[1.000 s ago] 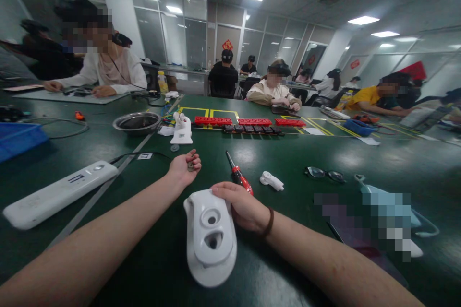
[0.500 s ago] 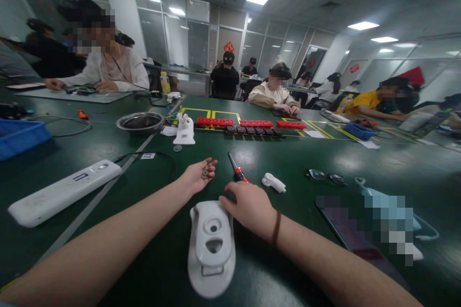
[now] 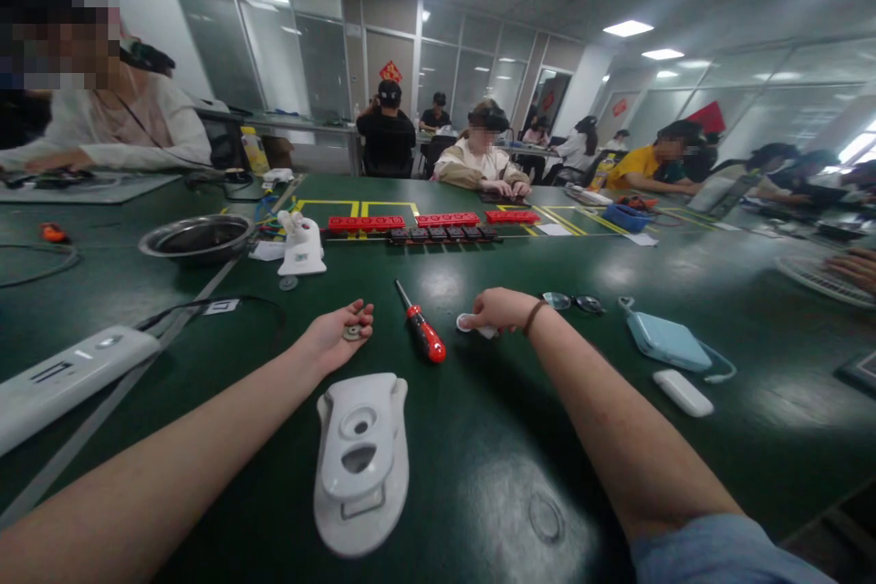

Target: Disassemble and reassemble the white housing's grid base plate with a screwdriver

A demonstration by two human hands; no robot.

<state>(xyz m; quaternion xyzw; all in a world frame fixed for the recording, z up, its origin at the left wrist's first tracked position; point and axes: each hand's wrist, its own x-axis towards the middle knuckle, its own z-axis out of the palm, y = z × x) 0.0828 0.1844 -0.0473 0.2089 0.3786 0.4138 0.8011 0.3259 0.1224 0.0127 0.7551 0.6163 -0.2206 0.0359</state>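
While the white clip-shaped body (image 3: 359, 465) lies flat on the counter (image 3: 472, 429) nearest the wearer, untouched, the smaller pieces are separate from it. Left hand (image 3: 340, 330): palm turned up, fingers loosely curled round a small round disc (image 3: 351, 332), dull grey-brown, held just above the far end of the body; fine detail too small to read. Right hand (image 3: 503, 310): palm down, fingers bent over a small white part (image 3: 471, 322), which shows only at its left end and below the fingers; cannot tell whether it is firmly pinched, or lifted at all. Screwdriver (image 3: 425, 338), red-and-black handle, lies between the two hands, blade pointing away, in neither grip. Progress, as judged: partway, with the pieces sorted out and at hand but not joined. The body's two layers sit together with a wire loop at the near end, so that portion looks made up; its round socket has a bare hole, and the rounded cut-out beside it holds nothing visible. Outstanding, by inference: disc and small part are both apart from the body, and no fastening shows. Farther off, a white bracket-like piece (image 3: 301, 245) has a grey disc (image 3: 288, 283) just in front of it; whether these belong to the same set, cannot tell.
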